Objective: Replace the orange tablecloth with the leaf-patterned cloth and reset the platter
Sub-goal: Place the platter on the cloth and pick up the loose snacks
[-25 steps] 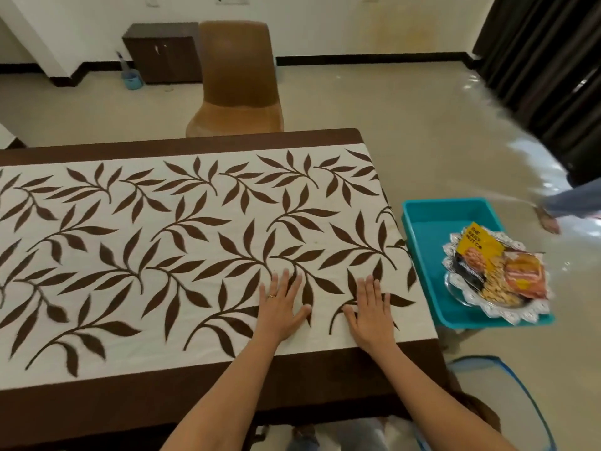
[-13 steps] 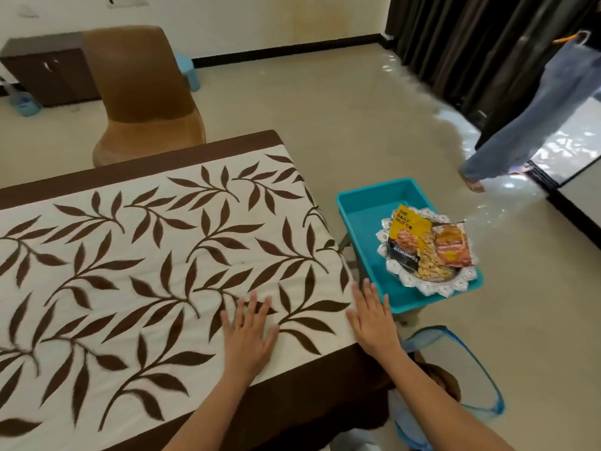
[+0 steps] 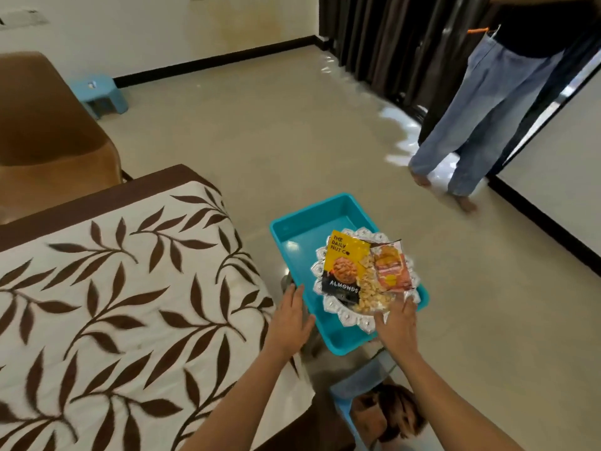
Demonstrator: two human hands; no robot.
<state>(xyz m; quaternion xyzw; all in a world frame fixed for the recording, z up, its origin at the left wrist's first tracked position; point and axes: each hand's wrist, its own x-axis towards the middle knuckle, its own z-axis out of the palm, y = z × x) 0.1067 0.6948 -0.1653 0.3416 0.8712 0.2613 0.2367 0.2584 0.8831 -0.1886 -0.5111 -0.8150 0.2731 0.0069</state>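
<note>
The leaf-patterned cloth [image 3: 123,297], cream with brown leaves and a brown border, covers the table at the left. To its right a silver scalloped platter [image 3: 349,315] rests in a teal tray [image 3: 302,236]. On the platter lie a yellow almond packet [image 3: 344,266], an orange snack packet [image 3: 390,268] and loose nuts. My left hand [image 3: 289,323] hovers open at the tray's left rim. My right hand [image 3: 396,323] touches the platter's near right edge with fingers spread. The orange tablecloth is not in view.
A brown chair [image 3: 48,131] stands behind the table. A person in jeans [image 3: 481,112] stands at the far right by dark curtains. A small blue stool [image 3: 100,92] sits by the wall. A blue-rimmed basket [image 3: 374,408] with brown stuff lies below the tray.
Both hands have left the cloth and moved right to the tray and platter. My view has swung right, so less of the table shows.
</note>
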